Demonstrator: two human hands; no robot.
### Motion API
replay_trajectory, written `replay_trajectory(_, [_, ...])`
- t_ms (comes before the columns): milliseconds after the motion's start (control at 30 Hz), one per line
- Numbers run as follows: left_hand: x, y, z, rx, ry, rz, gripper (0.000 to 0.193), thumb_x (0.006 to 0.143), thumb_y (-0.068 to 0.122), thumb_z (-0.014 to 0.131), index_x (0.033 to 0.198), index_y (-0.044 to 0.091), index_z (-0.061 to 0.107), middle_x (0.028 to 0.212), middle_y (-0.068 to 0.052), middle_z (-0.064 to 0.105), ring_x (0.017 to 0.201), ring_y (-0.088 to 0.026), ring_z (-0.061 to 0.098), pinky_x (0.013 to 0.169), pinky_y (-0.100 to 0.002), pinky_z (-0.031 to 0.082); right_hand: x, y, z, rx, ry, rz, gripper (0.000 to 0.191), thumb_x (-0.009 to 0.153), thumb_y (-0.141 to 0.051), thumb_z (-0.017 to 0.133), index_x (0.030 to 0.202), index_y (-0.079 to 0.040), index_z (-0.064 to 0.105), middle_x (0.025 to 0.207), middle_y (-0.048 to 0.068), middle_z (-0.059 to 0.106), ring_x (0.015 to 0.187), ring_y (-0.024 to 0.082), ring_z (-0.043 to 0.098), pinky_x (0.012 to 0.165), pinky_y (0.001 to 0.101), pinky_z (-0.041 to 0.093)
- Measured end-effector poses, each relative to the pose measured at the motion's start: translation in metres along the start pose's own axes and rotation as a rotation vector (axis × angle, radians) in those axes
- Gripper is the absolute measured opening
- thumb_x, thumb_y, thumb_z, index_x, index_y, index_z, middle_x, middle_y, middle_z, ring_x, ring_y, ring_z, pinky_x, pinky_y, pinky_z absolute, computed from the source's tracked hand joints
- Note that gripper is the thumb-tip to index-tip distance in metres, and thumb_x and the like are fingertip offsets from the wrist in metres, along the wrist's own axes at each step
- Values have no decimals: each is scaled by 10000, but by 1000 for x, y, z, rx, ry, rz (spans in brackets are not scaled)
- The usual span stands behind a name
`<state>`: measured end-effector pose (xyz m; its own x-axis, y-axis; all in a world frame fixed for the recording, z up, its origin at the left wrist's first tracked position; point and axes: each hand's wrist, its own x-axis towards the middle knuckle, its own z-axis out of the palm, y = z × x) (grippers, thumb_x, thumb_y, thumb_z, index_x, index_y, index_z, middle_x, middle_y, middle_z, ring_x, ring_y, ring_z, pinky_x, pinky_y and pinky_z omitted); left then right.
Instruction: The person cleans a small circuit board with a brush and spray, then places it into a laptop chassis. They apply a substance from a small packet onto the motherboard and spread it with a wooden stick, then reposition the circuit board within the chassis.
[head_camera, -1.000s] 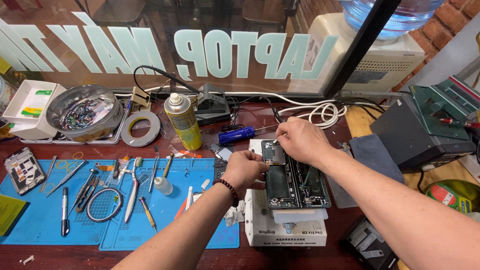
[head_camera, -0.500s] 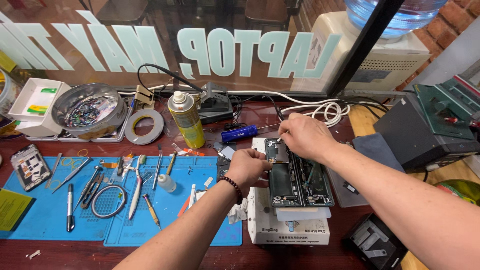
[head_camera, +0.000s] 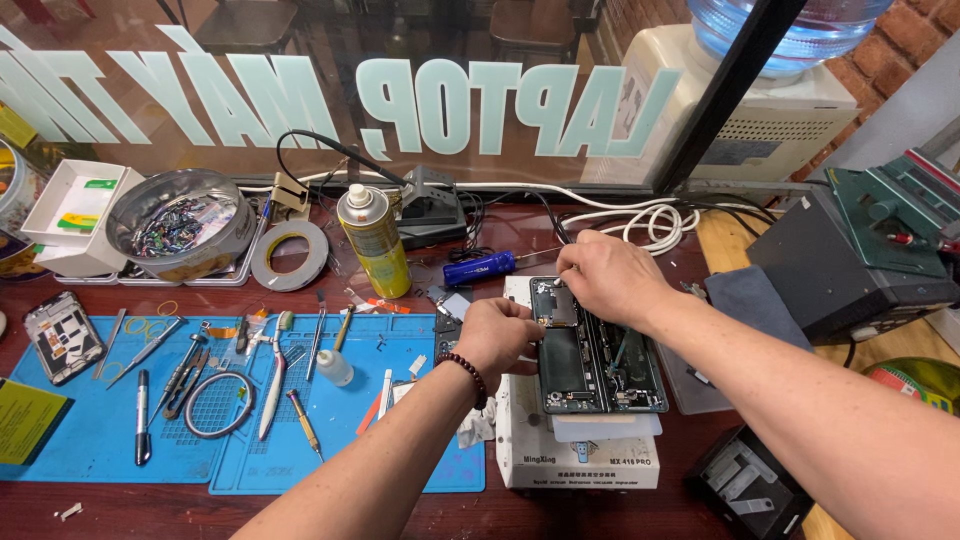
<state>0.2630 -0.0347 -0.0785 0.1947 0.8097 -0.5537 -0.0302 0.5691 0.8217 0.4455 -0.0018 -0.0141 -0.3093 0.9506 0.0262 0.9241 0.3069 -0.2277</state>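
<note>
Opened phone (head_camera: 598, 362) lies on white box-shaped stand (head_camera: 580, 455), raised off table (head_camera: 500, 515) for access. Left hand (head_camera: 497, 335), grip closed on phone's left edge, steadies it. Right hand (head_camera: 605, 280) pinches narrow at top end; what it holds cannot be told. Tools laid out on blue mat (head_camera: 350, 440) within reach.

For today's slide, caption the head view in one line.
Left hand steadies an opened phone on a white box while right hand works at its top.

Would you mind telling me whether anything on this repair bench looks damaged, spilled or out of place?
Nothing looks spilled. The opened phone under the left hand and right hand lies bare, internals exposed. A second stripped phone lies askew, half off the blue mat. White scraps lie crumpled beside the white box.
</note>
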Motion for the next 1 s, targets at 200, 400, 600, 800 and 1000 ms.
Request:
replay_trajectory(200, [-4, 4, 1, 34, 14, -15, 178, 859, -5, 714, 1004, 3, 612, 862, -108, 698, 700, -216, 705, 563, -382, 621, 7, 12, -3, 118, 13, -19, 152, 852, -227, 682, 907, -119, 773, 937, 104, 706, 930, 313, 698, 821, 440, 544])
replay_trajectory(400, [-3, 3, -1, 5, -12, -18, 157, 854, -15, 705, 986, -5, 620, 852, -98, 690, 698, -209, 705, 569, -383, 640, 2, 9, 0, 125, 29, -4, 147, 851, -230, 678, 888, -125, 773, 940, 99, 704, 905, 319, 698, 800, 449, 546])
replay_trajectory(600, [-2, 1, -1, 3, -13, -15, 128, 854, -12, 709, 941, 9, 617, 841, -94, 686, 696, -209, 694, 564, -383, 632, -1, -5, -3, 37, 0, 24, 142, 863, -245, 668, 889, -140, 760, 950, 76, 687, 943, 309, 680, 810, 459, 534])
replay_trajectory(800, [-5, 4, -1, 4, -16, -8, 134, 852, -8, 717, 934, 28, 616, 838, -83, 684, 691, -202, 679, 564, -381, 627, -2, -14, -6, -24, -9, 35, 148, 873, -211, 636, 891, -128, 757, 965, 79, 682, 949, 312, 686, 827, 467, 539])
replay_trajectory(1000, [-8, 5, -2, 28, -24, -19, 123, 870, 7, 716, 934, 29, 613, 839, -81, 692, 700, -192, 696, 588, -365, 636, 0, -18, -9, -51, -38, 42, 152, 863, -198, 632, 893, -112, 753, 979, 88, 685, 963, 320, 685, 835, 484, 537])
